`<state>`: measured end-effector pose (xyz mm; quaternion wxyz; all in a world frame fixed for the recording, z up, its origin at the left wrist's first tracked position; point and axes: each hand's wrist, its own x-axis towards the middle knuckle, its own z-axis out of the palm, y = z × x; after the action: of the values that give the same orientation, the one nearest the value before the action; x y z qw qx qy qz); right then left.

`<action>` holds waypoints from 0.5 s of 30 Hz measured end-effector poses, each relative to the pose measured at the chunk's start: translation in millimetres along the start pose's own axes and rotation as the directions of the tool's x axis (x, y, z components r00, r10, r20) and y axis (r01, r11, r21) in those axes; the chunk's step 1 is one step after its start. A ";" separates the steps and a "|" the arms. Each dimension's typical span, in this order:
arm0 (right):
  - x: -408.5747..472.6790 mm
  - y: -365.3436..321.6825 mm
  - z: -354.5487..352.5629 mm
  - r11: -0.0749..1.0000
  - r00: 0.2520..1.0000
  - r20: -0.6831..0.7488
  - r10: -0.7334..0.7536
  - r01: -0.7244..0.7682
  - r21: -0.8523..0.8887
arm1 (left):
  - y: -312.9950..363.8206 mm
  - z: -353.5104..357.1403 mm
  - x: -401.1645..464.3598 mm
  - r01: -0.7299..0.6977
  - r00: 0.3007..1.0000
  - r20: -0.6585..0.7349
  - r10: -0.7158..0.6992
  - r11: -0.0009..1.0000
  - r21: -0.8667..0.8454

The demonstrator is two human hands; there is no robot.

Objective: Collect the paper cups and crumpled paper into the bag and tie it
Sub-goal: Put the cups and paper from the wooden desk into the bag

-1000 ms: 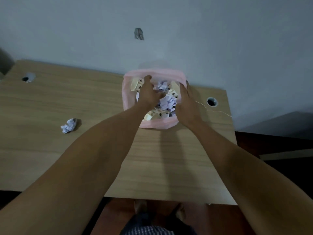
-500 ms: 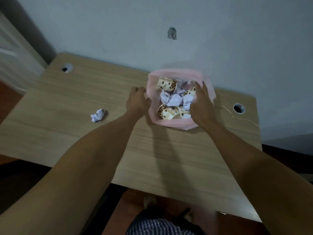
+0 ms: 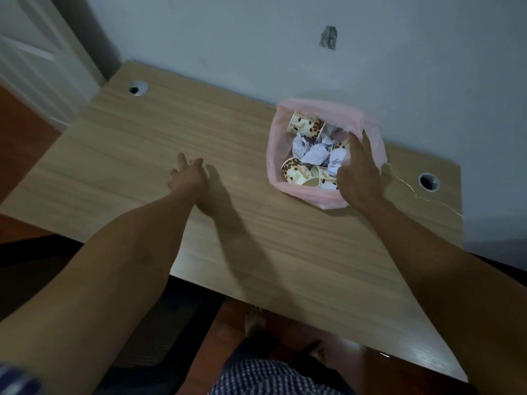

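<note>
While the right hand (image 3: 360,172) holds it, the bag (image 3: 319,109) stands mouth-up.

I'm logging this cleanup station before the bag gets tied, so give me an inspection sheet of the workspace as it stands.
Surface: wooden desk with two round grommet holes.
Job's things: pink bag stands open, with paper cups and crumpled paper inside; not tied.
Clutter: nothing seen on the desk; the left hand may hide something.
Hands: left hand reaches over the desk, fingers extended; right hand holds the bag's rim.
Cables: thin string beside the right hole.
Surroundings: grey wall with a mark; door frame at left.
</note>
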<state>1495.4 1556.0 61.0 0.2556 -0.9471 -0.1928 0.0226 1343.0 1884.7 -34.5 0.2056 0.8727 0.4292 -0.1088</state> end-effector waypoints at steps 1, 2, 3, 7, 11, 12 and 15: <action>0.1 1.2 0.6 1.000 1.000 0.003 -0.005 0.005 -0.004 | -3.1 2.7 0.9 -0.026 0.999 -0.019 0.025 1.000 -0.007; 0.3 2.3 1.3 1.000 1.000 0.006 -0.005 0.005 -0.006 | -6.0 5.0 0.7 -0.054 0.997 -0.046 0.054 0.999 0.003; 0.3 3.1 1.6 1.000 1.000 0.010 0.000 0.000 -0.013 | -8.2 6.8 0.2 -0.087 0.994 -0.070 0.089 0.996 0.020; -0.5 3.4 -0.6 1.000 1.000 0.003 -0.024 0.024 -0.004 | 9.0 7.2 -4.1 -0.201 0.970 -0.148 0.193 0.979 -0.040; -0.1 2.1 -5.2 1.000 1.000 -0.015 -0.014 0.014 0.021 | 70.6 -5.8 -17.2 -0.426 0.902 -0.195 0.384 0.862 -0.274; 0.1 2.6 -6.8 0.999 1.000 -0.019 -0.013 0.014 0.029 | 89.0 -8.5 -21.3 -0.490 0.871 -0.213 0.443 0.818 -0.301; -0.5 5.0 -12.0 0.999 0.999 -0.036 -0.024 0.025 0.032 | 145.6 -14.3 -36.4 -0.551 0.828 -0.169 0.535 0.723 -0.416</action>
<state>1498.4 1546.2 68.9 0.2745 -0.9406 -0.1996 0.0058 1436.7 1785.9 30.2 0.4155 0.8901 0.1718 0.0740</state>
